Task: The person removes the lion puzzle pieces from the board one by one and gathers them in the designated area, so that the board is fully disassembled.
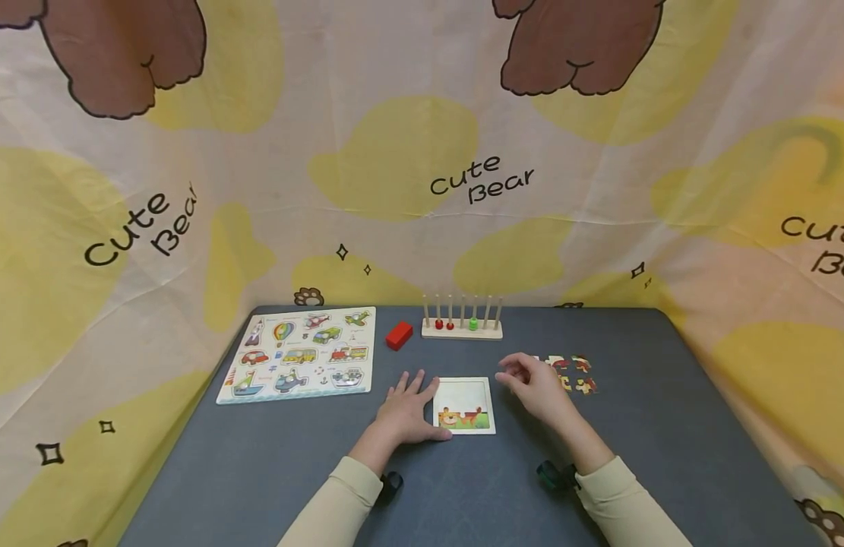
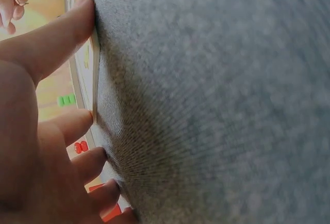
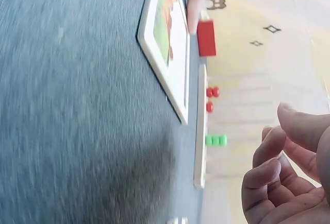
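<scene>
A square white-framed jigsaw puzzle point(image 1: 464, 406) lies flat on the table, with joined pieces showing an animal's face and green ground along its lower part. My left hand point(image 1: 408, 410) is spread at its left side. The thumb touches near the lower left corner and the index finger near the upper left one. To the right of the frame my right hand point(image 1: 534, 386) is raised above the table, fingers loosely bent. In the right wrist view, thumb and index finger are apart with nothing visible between them. Loose jigsaw pieces point(image 1: 582, 364) lie just beyond this hand, partly hidden by it.
At the back left lies a vehicle picture board point(image 1: 319, 356). A red block point(image 1: 399, 335) sits beside it. The wooden peg rack point(image 1: 463, 329) behind the puzzle carries red and green beads. A printed cloth point(image 1: 394, 228) hangs behind the grey table point(image 1: 668, 425).
</scene>
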Motion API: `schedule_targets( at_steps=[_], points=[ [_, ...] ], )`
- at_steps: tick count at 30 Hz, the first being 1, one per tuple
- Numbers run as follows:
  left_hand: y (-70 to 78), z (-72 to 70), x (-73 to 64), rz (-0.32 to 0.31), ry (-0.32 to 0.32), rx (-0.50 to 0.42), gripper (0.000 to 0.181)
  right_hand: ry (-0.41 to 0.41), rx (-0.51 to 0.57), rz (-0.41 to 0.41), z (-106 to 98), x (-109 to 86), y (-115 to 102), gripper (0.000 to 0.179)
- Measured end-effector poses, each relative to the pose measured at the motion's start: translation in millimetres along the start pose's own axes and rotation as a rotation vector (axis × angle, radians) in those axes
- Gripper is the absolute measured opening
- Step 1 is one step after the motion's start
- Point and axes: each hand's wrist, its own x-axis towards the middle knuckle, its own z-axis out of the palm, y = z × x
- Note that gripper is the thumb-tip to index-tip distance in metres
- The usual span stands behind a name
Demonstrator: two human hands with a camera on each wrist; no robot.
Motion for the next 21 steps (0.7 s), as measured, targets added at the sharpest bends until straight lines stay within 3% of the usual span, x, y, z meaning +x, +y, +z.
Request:
schedule_targets(
  at_steps=[21],
  points=[
    [3.0,-1.0,-0.8,-0.013,0.021,0.008,0.101,-0.101,0.061,-0.069,44.3,-6.0,-26.0,0.021]
  ],
)
